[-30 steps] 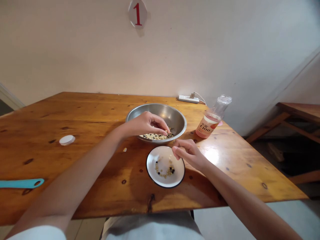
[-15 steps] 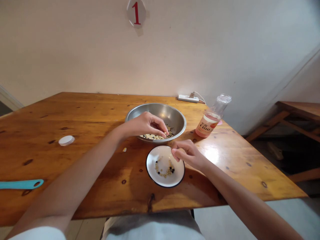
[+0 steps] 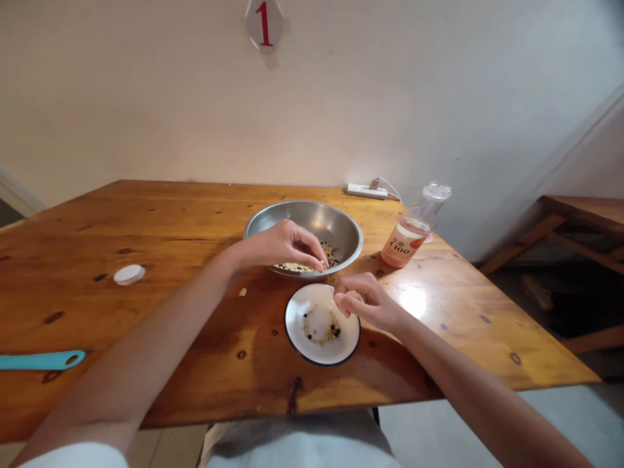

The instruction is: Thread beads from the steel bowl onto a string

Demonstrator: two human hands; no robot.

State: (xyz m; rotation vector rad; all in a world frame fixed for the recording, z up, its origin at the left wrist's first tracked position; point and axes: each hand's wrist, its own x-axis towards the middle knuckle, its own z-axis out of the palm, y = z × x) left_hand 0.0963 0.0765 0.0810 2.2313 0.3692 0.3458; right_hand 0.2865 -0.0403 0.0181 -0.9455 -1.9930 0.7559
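My left hand [image 3: 297, 246] is over the near rim of the steel bowl [image 3: 348, 244], thumb and forefinger closed on a small pale yellow bean [image 3: 322, 262]. Yellow and black beans [image 3: 297, 266] lie in the bowl, partly hidden by that hand. My right hand [image 3: 363, 298], above the plate's right edge, pinches a thin thread or needle [image 3: 329, 279]; it reaches up toward the left fingertips. Below, a white dark-rimmed plate [image 3: 302, 351] holds pale and black beans [image 3: 319, 340] lying in a curve. Whether they are strung together I cannot tell.
A tilted-looking bottle of pink drink [image 3: 402, 244] stands right of the bowl, near a power strip [image 3: 367, 190] by the wall. On the left lie a white lid [image 3: 129, 274] and a turquoise handle [image 3: 43, 360]. A small pale scrap [image 3: 242, 292] is near the bowl.
Both hands have stayed almost in place. The thin line between the fingertips of the two hands now shows more clearly.
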